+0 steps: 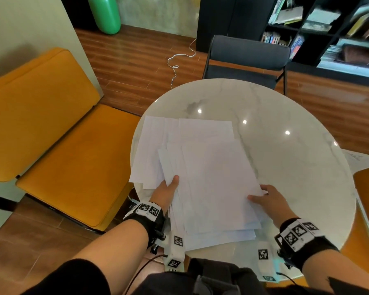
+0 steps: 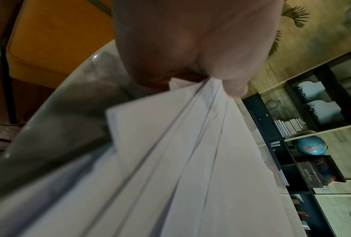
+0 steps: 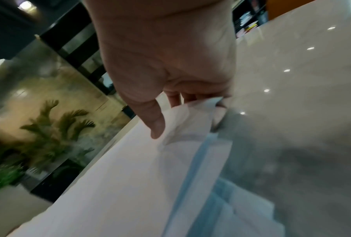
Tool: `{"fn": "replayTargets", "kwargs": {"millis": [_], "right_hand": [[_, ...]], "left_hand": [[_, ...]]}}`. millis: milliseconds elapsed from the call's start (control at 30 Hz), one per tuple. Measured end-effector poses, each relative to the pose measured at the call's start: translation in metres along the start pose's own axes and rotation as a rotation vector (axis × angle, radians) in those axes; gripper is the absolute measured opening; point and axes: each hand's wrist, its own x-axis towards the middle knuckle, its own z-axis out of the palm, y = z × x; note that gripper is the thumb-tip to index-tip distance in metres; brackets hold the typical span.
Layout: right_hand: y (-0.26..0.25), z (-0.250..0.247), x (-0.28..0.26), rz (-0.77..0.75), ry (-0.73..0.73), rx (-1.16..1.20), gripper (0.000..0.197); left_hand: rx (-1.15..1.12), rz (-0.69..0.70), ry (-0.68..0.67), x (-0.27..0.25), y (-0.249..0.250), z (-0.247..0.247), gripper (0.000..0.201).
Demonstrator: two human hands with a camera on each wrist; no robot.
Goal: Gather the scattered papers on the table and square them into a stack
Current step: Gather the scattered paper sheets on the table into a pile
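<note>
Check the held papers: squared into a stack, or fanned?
Fanned. The held papers show staggered edges and corners in the head view, gripped by the left hand and right hand.

left grip [image 1: 168,189] pinching, right grip [image 1: 268,198] seemingly pinching

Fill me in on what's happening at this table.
A person is gathering loose white papers on a round marble table. Both hands hold one fanned, uneven bundle of sheets: the left hand pinches its left edge, thumb on top, and the right hand pinches its right edge. More sheets lie on the table beyond the bundle, partly under it. The edges are not yet squared. A yellow chair stands to the left.
</note>
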Motion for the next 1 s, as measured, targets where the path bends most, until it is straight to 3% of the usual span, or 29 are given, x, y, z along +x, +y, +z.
{"fn": "replayTargets", "kwargs": {"millis": [67, 167, 267, 467, 567, 600, 667, 733, 800, 867, 933, 1000], "right_hand": [[-0.006, 0.008, -0.003, -0.077, 0.005, -0.172, 0.061], [-0.012, 0.026, -0.007, -0.195, -0.068, -0.431, 0.053], [-0.012, 0.040, -0.009, -0.213, -0.108, -0.541, 0.056], [-0.009, 0.033, 0.004, -0.139, -0.040, 0.027, 0.073], [-0.008, 0.025, 0.008, -0.104, -0.190, 0.470, 0.089], [-0.010, 0.023, 0.007, -0.084, -0.245, 0.563, 0.087], [-0.014, 0.021, 0.007, -0.058, -0.296, 0.659, 0.064], [-0.017, 0.019, 0.008, -0.050, -0.221, 0.611, 0.037], [-0.009, 0.015, 0.014, -0.048, -0.119, 0.472, 0.025], [0.005, 0.011, 0.023, -0.040, -0.061, 0.315, 0.024], [0.014, 0.008, 0.025, -0.023, -0.063, 0.231, 0.025], [0.015, 0.007, 0.023, -0.041, -0.067, 0.185, 0.022]], "left_hand": [[-0.008, 0.042, -0.019, -0.001, -0.003, 0.002, 0.060], [0.027, 0.054, -0.035, -0.003, -0.003, 0.004, 0.057], [0.074, 0.081, -0.020, -0.005, -0.002, 0.005, 0.060], [0.102, 0.150, -0.036, -0.015, 0.019, 0.001, 0.048], [-0.003, 0.161, -0.121, -0.021, 0.035, -0.002, 0.035], [-0.036, 0.155, -0.146, -0.021, 0.039, -0.002, 0.032], [0.021, 0.183, -0.170, -0.017, 0.046, -0.002, 0.033], [0.187, 0.256, -0.102, -0.005, 0.049, -0.006, 0.040], [0.325, 0.287, 0.129, 0.011, 0.051, -0.022, 0.044], [0.458, 0.228, 0.368, 0.024, 0.051, -0.045, 0.051], [0.600, 0.089, 0.434, 0.033, 0.048, -0.066, 0.060], [0.649, 0.009, 0.398, 0.041, 0.047, -0.080, 0.065]]}}
